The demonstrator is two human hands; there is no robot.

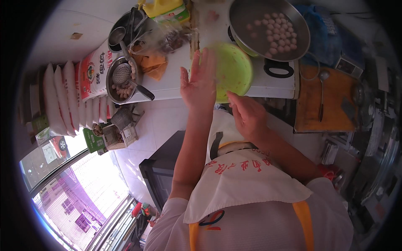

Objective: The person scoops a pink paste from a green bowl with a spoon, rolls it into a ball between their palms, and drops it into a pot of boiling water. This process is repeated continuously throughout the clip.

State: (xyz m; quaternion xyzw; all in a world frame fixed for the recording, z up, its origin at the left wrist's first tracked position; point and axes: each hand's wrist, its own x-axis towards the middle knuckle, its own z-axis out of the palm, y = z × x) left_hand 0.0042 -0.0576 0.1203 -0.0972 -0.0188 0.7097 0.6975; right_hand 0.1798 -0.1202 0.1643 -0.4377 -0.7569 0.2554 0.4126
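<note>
My left hand (200, 83) is held flat, thumb apart, over the left side of a lime-green plastic basin (235, 70). It holds nothing, and a wet film or residue shows on its skin. At the basin's near rim is my right hand (249, 116), fingers close together and partly curled; whether they grip anything is hidden. Small smears cling to the basin's inner wall. Behind it to the right stands a large steel pan (251, 42) of cloudy liquid, with many pale pink balls (281, 34) clustered on its right side.
At left a steel bowl (110, 78) holds more balls and a perforated skimmer (122, 73). Beyond are an orange cloth (154, 66), a plastic bag (171, 40) and a yellow jug (163, 8). The pan's black handle (279, 68) juts forward. A ladle (323, 94) rests on an orange board (309, 109).
</note>
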